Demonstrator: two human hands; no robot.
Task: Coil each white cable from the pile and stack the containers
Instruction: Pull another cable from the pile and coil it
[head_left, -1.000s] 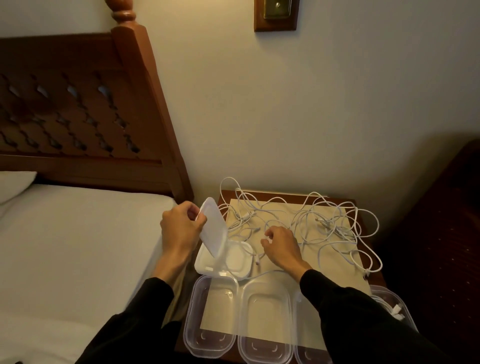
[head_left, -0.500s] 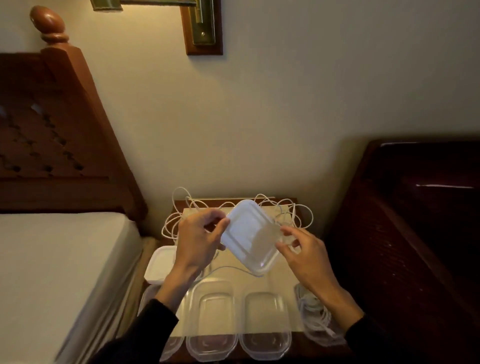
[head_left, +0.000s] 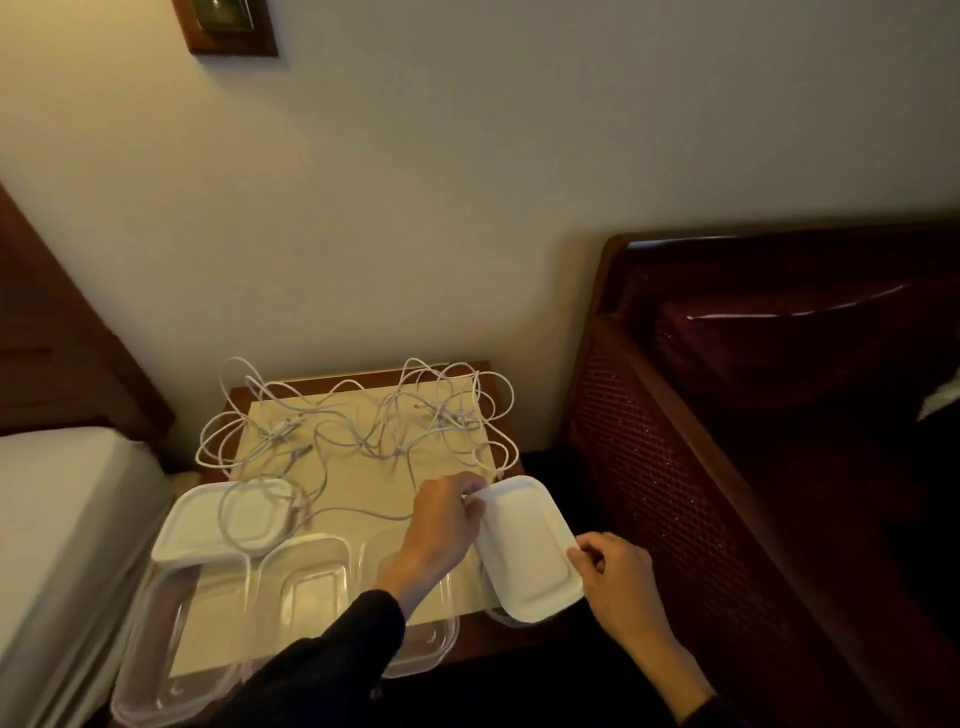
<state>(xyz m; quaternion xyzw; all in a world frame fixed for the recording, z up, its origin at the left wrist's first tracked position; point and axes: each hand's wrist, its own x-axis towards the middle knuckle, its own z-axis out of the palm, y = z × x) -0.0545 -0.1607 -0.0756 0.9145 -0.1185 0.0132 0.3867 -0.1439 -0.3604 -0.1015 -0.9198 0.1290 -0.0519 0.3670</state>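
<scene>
White plastic, the rounded rectangular lid (head_left: 524, 548) sits between our fingers over the clear container at the table's right edge; our left hand (head_left: 441, 519) pinches its far corner and our right hand (head_left: 615, 577) grips its near edge. We judge lidding is underway; pressing it flush comes next, with the tangled white cables (head_left: 363, 426) lying uncoiled beyond our fingertips.

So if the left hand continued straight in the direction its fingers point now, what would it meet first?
The left hand points up and to the right, and its fingers already touch the far corner of the white lid. Beyond that corner, the nearest thing looks like the white cable loop at the table's right edge, though depth is unclear.
</scene>
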